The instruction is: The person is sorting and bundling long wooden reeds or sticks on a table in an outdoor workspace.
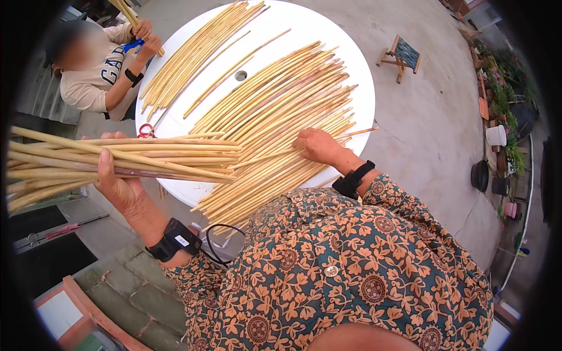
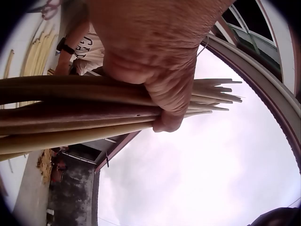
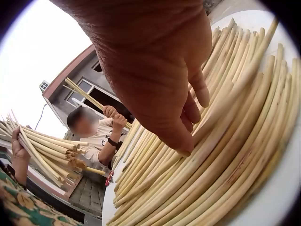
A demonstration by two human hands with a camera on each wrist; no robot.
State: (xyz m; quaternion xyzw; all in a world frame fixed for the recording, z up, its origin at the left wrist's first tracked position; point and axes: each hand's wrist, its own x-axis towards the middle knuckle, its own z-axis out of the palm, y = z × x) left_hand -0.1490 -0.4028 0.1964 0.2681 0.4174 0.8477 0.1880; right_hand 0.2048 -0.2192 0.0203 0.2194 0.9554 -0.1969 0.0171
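My left hand (image 1: pixel 120 190) grips a thick bundle of pale yellow peeled stalks (image 1: pixel 175 155), raised over the table's left edge. In the left wrist view, the thumb presses along the bundle's side and the stalk ends fan out past the hand. Over the wide layer of stalks (image 1: pixel 275 111) spread on the table, my right hand (image 1: pixel 319 146) pinches one stalk (image 3: pixel 258 59) between thumb and curled fingers. That stalk slants across the others, its far tip reaching past the table's right edge.
Another person (image 1: pixel 96 73) across the white round table (image 1: pixel 345 29) holds a few stalks upright. A second row of stalks (image 1: pixel 193 55) lies nearer them. Red-handled scissors (image 1: pixel 146 131) rest at the left rim. A folding stool (image 1: pixel 401 57) stands on the concrete, and potted plants line the right.
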